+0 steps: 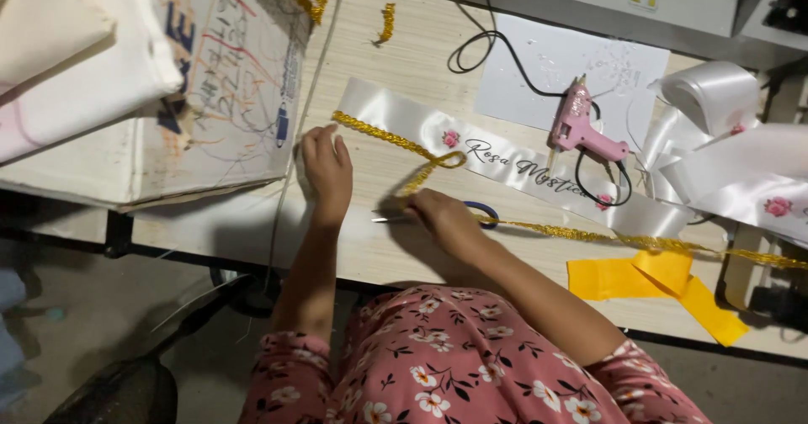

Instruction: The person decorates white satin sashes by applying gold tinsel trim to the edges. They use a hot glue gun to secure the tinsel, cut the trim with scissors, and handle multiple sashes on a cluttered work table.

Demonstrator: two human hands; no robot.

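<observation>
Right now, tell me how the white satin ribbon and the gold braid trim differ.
The white satin ribbon is wide, flat and smooth; the gold braid trim is narrow, ropy and glittery. The ribbon lies straight, while the trim bends in a loop beside the right hand. Both stretch across the table.

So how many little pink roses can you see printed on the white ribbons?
4: one beside the gold braid loop, one under the glue gun cord, two on the ribbon pile at right. Folds may hide more.

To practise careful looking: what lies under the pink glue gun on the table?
The pink glue gun rests partly on a white paper sheet and the white satin ribbon. Its black cord trails away. Anything directly beneath its body is covered.
</observation>
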